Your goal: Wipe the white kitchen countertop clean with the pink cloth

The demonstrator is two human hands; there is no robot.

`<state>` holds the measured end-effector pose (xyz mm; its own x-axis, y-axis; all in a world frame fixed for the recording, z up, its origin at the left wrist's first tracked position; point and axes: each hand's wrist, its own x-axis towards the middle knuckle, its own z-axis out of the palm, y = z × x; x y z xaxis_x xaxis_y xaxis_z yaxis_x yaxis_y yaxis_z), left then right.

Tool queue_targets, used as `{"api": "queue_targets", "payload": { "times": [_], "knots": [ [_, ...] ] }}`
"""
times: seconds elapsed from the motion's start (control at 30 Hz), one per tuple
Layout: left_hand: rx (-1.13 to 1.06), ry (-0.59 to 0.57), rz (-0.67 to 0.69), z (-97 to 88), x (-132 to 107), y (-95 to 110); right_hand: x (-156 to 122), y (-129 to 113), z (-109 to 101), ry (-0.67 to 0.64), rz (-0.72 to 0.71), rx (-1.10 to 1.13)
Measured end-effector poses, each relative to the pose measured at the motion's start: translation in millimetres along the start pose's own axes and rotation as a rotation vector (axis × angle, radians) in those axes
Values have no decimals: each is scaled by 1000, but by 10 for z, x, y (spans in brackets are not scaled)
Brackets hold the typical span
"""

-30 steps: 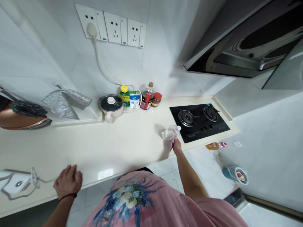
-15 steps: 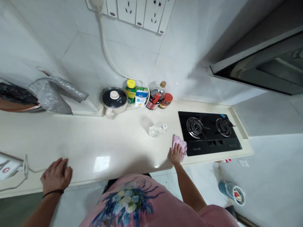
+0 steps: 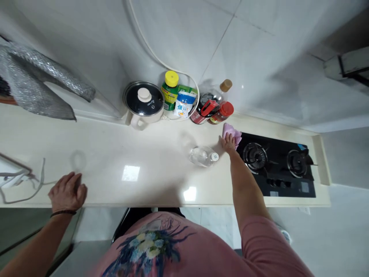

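My right hand (image 3: 229, 143) presses a pink cloth (image 3: 234, 132) onto the countertop, just off the left rear corner of the black gas stove (image 3: 272, 181). The fingers lie over the folded cloth. Left of that hand, a clear plastic bottle (image 3: 200, 157) with a white cap lies on its side, cap toward the stove. My left hand (image 3: 67, 192) rests on the counter near its front edge at the far left, fingers loosely spread and holding nothing.
Along the wall stand a small lidded electric pot (image 3: 144, 104), a green jar with a yellow lid (image 3: 170, 90), a white-and-blue packet (image 3: 183, 103), and a red-lidded jar (image 3: 223, 112). A white cable (image 3: 150, 50) loops around them. Silvery bubble wrap (image 3: 37, 84) hangs at left.
My right hand has slid the cloth away from the counter's front edge toward the wall, beside the stove. My left hand stays on the counter. The view has tilted further down.
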<state>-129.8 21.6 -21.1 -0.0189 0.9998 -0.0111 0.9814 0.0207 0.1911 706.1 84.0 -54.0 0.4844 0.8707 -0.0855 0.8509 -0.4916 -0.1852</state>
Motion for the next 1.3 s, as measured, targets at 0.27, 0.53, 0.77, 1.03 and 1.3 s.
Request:
{"api": "queue_targets", "payload": {
  "times": [0.27, 0.53, 0.77, 1.03, 1.3],
  "knots": [
    [-8, -17, 1, -18, -5, 8, -607, 25, -12, -80, 70, -6],
    [-17, -32, 17, -110, -9, 74, -2221, 112, 53, -73, 282, 70],
    [-63, -14, 59, -110, -32, 20, -2881, -674, 163, -90, 312, 106],
    [-140, 22, 100, -59, -43, -51, -4015, -2583, 635, -222, -238, 104],
    [-224, 89, 100, 40, -42, -89, -4088, -2455, 212, -226, -189, 400]
  ]
}}
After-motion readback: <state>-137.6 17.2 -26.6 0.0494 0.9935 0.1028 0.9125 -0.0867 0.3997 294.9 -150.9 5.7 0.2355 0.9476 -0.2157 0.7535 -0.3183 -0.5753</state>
